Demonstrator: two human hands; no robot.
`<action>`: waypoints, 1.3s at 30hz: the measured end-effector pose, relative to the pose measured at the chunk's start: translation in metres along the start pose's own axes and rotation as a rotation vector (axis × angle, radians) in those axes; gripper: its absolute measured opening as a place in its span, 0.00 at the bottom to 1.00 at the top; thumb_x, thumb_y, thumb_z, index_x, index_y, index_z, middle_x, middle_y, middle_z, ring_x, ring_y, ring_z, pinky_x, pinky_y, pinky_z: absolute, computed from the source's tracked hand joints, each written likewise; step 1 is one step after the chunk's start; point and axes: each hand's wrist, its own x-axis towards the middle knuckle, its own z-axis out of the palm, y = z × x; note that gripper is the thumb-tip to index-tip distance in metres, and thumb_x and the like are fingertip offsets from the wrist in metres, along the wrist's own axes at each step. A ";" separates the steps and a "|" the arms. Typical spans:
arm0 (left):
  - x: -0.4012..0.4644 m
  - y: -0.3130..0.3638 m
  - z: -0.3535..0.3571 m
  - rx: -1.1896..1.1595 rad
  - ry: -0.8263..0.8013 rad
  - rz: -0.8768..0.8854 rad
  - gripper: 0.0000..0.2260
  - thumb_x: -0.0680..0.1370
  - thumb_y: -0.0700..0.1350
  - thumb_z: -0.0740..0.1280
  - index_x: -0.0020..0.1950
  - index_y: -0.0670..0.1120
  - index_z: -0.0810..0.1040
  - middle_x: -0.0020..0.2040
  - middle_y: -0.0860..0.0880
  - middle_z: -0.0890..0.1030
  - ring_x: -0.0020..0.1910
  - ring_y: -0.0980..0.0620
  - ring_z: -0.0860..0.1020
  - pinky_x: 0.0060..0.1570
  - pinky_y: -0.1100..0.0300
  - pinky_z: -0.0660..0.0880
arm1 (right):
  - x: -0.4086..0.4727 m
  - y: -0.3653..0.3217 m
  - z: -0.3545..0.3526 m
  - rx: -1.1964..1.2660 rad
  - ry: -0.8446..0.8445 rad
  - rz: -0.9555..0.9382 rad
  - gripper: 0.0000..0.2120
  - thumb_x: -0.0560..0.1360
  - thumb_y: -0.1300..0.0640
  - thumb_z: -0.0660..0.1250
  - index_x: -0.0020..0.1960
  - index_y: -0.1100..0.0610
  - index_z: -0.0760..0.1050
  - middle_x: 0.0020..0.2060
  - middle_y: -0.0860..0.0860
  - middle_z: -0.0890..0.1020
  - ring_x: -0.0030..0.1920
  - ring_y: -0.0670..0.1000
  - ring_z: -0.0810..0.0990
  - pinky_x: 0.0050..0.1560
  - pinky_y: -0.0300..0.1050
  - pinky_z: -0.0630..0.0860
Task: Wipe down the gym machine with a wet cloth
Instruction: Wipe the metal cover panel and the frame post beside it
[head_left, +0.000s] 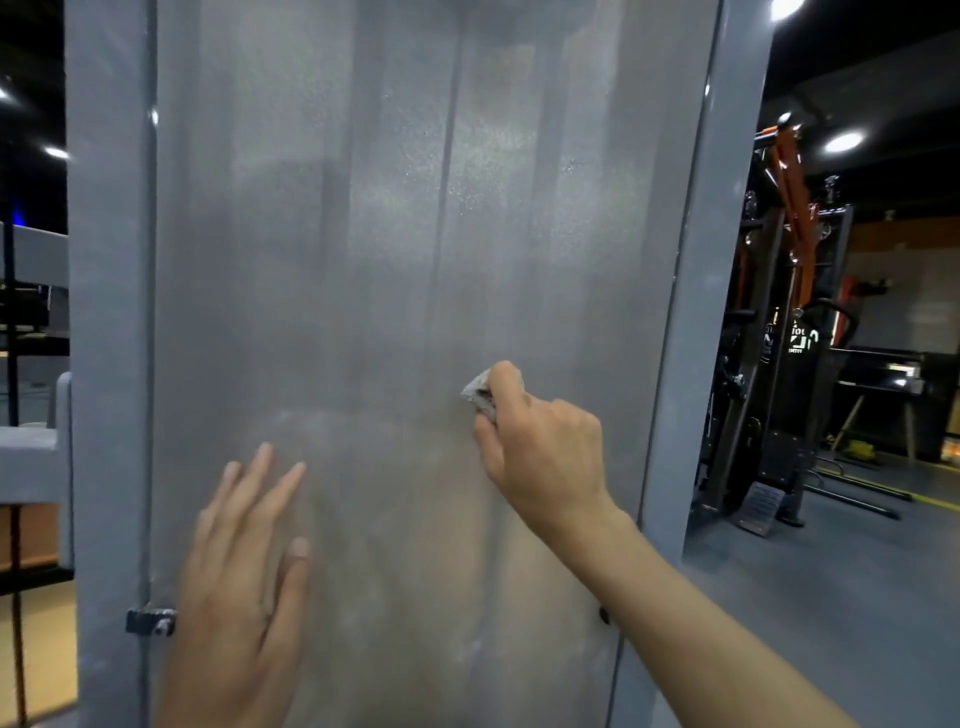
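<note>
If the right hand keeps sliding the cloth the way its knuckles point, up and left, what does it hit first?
Likely nothing but panel: the right hand and cloth face bare surface, crossing only a faint vertical line.

To the right, well behind, stands a tall black weight rack (769, 364) with orange bars (789, 182) slanting across its top. Beside it, further right, is a low black bench (883, 374) on pale angled legs. A dark grey floor (831, 597) spreads beneath them, crossed by a thin yellow line (935, 501). Round ceiling lights (844, 141) glow white against a black ceiling. At the far left edge sits a grey shelf frame (36, 452), with a dark rope (18, 597) hanging in front of a brown panel (31, 535).
</note>
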 end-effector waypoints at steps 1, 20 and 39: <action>-0.002 0.005 0.006 -0.019 -0.022 0.026 0.24 0.81 0.50 0.56 0.77 0.49 0.69 0.81 0.50 0.64 0.82 0.48 0.57 0.78 0.49 0.54 | -0.003 0.010 -0.002 -0.016 -0.009 -0.003 0.10 0.71 0.54 0.62 0.50 0.54 0.66 0.24 0.50 0.75 0.19 0.59 0.73 0.26 0.40 0.56; -0.012 0.031 0.020 -0.062 -0.160 0.072 0.23 0.83 0.48 0.56 0.79 0.50 0.69 0.81 0.56 0.64 0.82 0.52 0.58 0.79 0.54 0.53 | -0.021 0.089 -0.033 0.070 -0.037 0.228 0.05 0.80 0.57 0.62 0.53 0.53 0.65 0.23 0.40 0.66 0.19 0.53 0.67 0.25 0.35 0.56; -0.017 -0.018 -0.047 -0.104 -0.026 -0.278 0.24 0.85 0.43 0.59 0.78 0.62 0.64 0.78 0.73 0.57 0.80 0.66 0.51 0.77 0.39 0.61 | 0.073 -0.116 0.030 0.248 0.043 -0.330 0.12 0.82 0.51 0.57 0.49 0.57 0.73 0.33 0.51 0.80 0.26 0.60 0.77 0.25 0.41 0.54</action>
